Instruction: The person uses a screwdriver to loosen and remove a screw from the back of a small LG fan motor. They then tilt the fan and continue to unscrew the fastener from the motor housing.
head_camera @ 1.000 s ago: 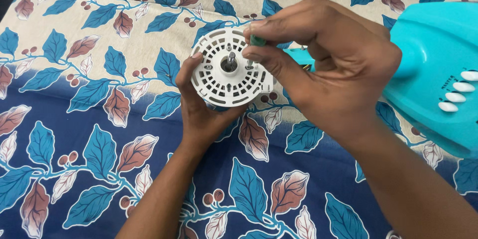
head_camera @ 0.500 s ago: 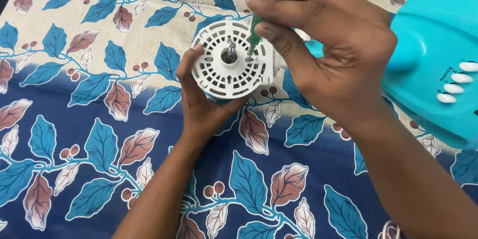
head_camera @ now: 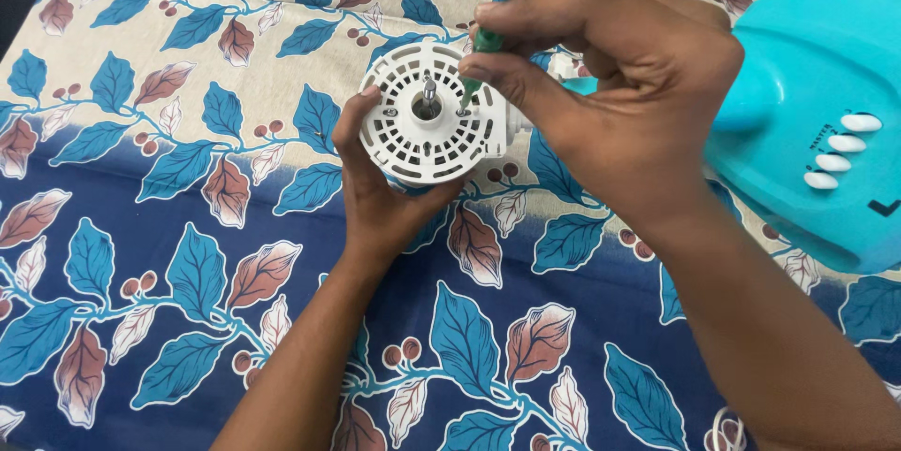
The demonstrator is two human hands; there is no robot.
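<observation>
left hand [head_camera: 380, 202] cups white fan motor housing [head_camera: 427, 118], frame centre | right hand [head_camera: 624, 85] pinches green screwdriver [head_camera: 477, 61] onto housing screw | turquoise fan base [head_camera: 807, 113] right | leaf-print cloth [head_camera: 169, 254]

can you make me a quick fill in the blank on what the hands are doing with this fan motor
1. The left hand cups the ____ round motor housing from below.
2. The right hand pinches a screwdriver with a ____ handle.
3. The fan base beside it is ____.
4. The cloth is printed with ____.

Missing words: white; green; turquoise; leaves
</observation>
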